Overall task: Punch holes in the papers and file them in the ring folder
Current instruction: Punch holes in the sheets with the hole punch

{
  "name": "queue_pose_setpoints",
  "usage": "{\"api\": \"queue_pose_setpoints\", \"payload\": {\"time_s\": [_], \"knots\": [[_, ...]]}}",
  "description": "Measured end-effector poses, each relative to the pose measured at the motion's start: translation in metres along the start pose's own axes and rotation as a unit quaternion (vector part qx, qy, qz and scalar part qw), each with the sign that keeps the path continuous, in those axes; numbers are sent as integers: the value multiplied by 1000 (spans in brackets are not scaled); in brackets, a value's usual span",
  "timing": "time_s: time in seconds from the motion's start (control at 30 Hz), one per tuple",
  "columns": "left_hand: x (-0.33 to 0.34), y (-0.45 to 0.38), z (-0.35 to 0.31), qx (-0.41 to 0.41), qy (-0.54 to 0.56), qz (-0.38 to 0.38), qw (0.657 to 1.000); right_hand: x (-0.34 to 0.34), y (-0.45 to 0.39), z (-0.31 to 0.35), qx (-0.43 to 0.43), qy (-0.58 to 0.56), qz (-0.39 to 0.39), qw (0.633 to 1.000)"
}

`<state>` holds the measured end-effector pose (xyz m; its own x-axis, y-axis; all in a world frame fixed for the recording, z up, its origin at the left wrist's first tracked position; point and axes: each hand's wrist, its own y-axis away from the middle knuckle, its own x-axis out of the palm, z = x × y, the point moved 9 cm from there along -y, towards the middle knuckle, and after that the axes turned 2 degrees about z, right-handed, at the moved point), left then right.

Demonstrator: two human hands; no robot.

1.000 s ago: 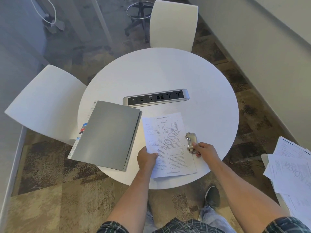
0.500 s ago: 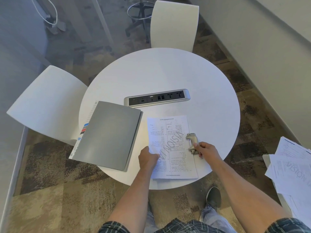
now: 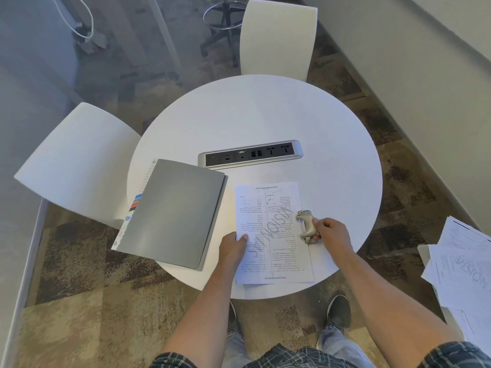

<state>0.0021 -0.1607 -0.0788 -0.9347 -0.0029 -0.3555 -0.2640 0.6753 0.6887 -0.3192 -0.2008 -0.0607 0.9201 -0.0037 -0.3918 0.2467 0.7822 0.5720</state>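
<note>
A printed sheet of paper point(image 3: 273, 232) with a grey watermark lies on the near part of the round white table point(image 3: 255, 123). My left hand point(image 3: 233, 248) holds the sheet's left edge, thumb on top. A metal hole punch point(image 3: 305, 226) sits on the sheet's right edge, and my right hand point(image 3: 330, 232) grips the punch from the right. The closed grey ring folder point(image 3: 172, 211) lies to the left of the sheet, with coloured index tabs showing at its left side.
A silver power and socket strip point(image 3: 249, 155) is set into the table's middle. White chairs stand at the left point(image 3: 77, 160) and the far side point(image 3: 276, 35). A loose pile of printed papers point(image 3: 462, 269) lies at the right, off the table.
The sheet has been turned and shifted right, so its right edge now lies in the punch. Both hands kept their grips and moved only slightly.
</note>
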Motion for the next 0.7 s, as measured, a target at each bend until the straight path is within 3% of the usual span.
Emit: {"api": "queue_pose_setpoints", "payload": {"time_s": [0.4,0.7], "knots": [[3,8,-1,3,9,-38,999,2,-5,0,29,26,-2,999],[-11,14,-18,32,-78,-74,994,-10,-15,18,-7,149,48,988]]}}
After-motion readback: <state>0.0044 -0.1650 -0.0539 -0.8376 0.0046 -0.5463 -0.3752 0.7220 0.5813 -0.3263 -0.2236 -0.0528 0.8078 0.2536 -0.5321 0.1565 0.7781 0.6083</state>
